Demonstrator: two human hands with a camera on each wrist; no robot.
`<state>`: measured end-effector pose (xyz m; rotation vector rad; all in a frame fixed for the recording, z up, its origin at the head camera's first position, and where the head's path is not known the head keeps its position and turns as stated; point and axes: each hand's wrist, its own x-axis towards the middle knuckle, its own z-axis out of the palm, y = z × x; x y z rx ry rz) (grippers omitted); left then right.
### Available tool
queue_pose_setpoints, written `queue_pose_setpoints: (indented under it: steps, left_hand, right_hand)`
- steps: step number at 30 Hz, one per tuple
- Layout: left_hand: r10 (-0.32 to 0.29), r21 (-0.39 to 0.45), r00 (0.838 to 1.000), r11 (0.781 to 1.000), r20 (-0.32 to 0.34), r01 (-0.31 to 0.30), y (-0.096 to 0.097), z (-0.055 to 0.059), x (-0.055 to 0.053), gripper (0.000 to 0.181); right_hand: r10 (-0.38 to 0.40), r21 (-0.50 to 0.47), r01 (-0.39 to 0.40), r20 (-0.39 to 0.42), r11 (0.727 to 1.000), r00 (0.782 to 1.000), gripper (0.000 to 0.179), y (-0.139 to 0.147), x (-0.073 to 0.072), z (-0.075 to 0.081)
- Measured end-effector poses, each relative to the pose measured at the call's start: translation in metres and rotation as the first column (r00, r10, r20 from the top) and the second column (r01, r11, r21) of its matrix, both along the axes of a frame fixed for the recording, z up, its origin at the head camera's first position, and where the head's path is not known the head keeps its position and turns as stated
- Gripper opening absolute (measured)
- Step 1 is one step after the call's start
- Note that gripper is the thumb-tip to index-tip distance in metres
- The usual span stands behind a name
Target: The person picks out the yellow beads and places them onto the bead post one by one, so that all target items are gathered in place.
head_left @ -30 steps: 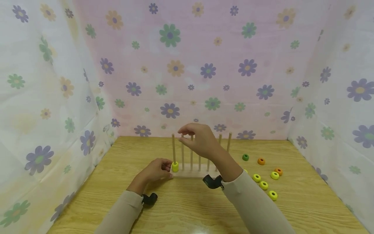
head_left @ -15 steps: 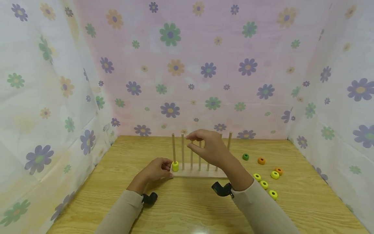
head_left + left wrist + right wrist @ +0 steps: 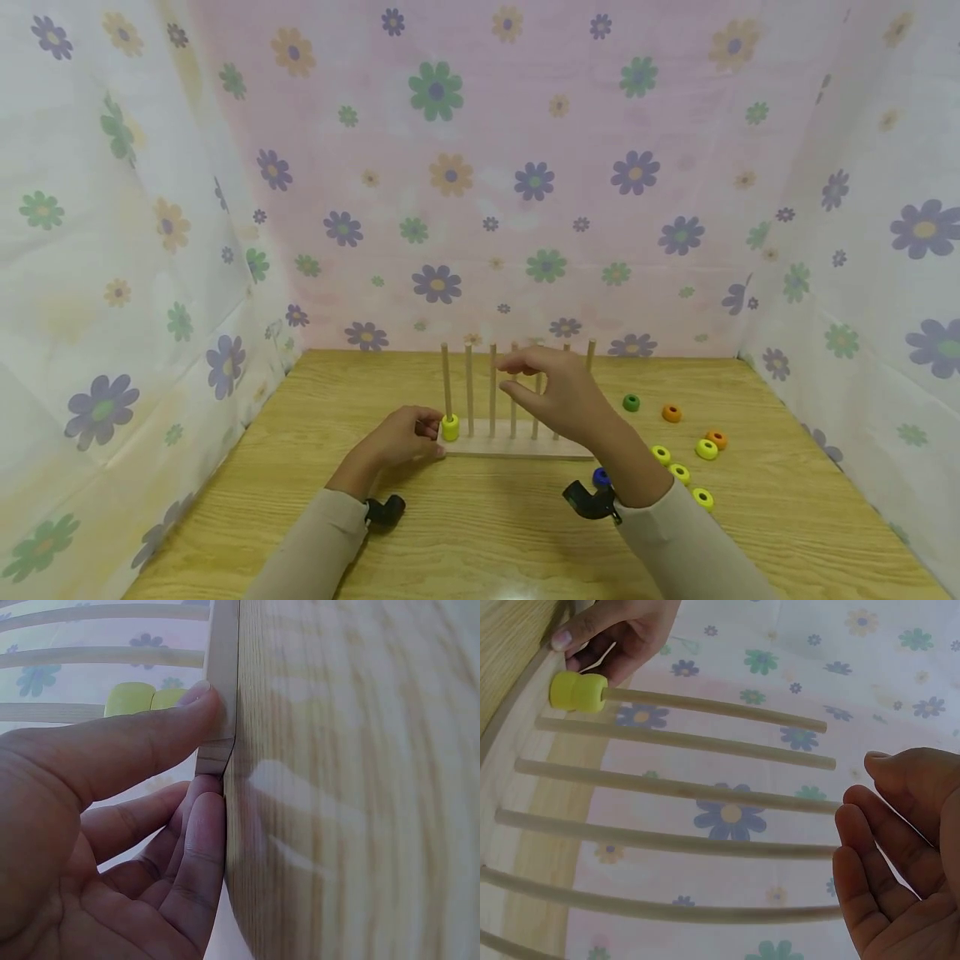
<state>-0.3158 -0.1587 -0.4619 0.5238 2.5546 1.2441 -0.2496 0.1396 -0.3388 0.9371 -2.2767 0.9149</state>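
A pale wooden peg stand (image 3: 510,449) with a row of upright dowels stands on the table. Two yellow beads (image 3: 578,691) sit stacked at the bottom of its leftmost dowel. My left hand (image 3: 401,437) grips the left end of the base. In the left wrist view its thumb (image 3: 161,742) lies on the base near the beads, and the other fingers bend at the end. My right hand (image 3: 567,396) hovers in front of the dowels' upper parts, thumb and fingertips apart, nothing between them. The right wrist view shows its fingers (image 3: 870,877) beside the dowel tips.
Right of the stand lie loose beads: several yellow beads (image 3: 678,475), two orange beads (image 3: 672,412) and a green bead (image 3: 632,403). A blue bead (image 3: 601,477) is partly hidden by the right wrist. Flowered cloth (image 3: 480,167) walls the table (image 3: 465,533) at the back and sides.
My right hand has moved right and slightly down, away from the left dowels. A blue bead has come into view beside its wrist. My left hand stays on the base.
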Motion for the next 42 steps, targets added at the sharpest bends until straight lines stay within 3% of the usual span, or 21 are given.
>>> queue_pose_setpoints:
  steps: [6,20,27,42]
  left_hand:
    - [-0.004,0.015,1.0,1.0,0.001,0.004,0.0,0.005,0.002,0.061]
    - [-0.001,0.021,1.0,1.0,-0.003,0.001,0.0,0.002,0.0,0.062]
    - [0.009,0.019,1.0,1.0,0.003,-0.009,0.001,0.003,0.001,0.062]
    - [0.012,0.019,1.0,1.0,0.005,-0.012,0.002,0.002,0.003,0.066]
  right_hand:
    - [-0.02,0.0,0.02,-0.003,1.0,1.0,0.02,0.011,0.001,-0.01]
    - [-0.053,-0.015,0.053,-0.009,0.998,0.999,0.019,0.03,0.008,-0.023]
    - [-0.082,-0.028,0.081,-0.042,0.996,0.996,0.02,0.047,0.004,-0.034]
    - [-0.105,-0.038,0.105,0.013,0.994,0.994,0.018,0.086,-0.005,-0.055]
